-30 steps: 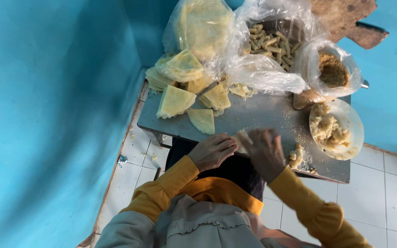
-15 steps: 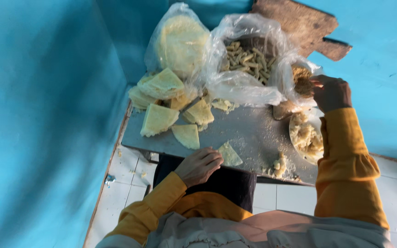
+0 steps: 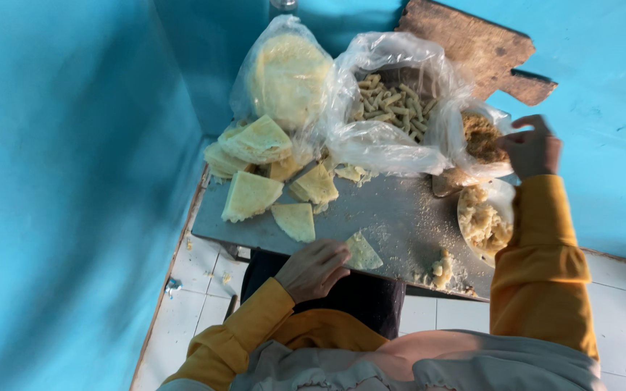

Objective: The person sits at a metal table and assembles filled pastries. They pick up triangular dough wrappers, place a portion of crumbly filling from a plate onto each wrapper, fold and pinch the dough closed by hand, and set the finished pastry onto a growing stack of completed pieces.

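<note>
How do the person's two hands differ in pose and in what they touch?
The left hand lies low at the near edge of the grey tray, resting on a thin triangular wrapper. The right hand is raised at the far right, its fingers in the bag of brown filling. Both come out of yellow sleeves.

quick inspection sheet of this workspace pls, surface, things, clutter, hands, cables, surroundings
surface: grey metal tabletop, dusted with crumbs
job's things: small triangular wrapper piece at the near edge; brown filling in a bag-lined bowl
clutter: stacked wedge-shaped wrapper pieces; bag of round sheets; bag of rolled sticks; bowl of pale filling; wooden board
hands: left hand rests on the triangular piece; right hand at the brown filling, grip unclear
cables: nothing seen
surroundings: blue walls, white tiled floor
</note>
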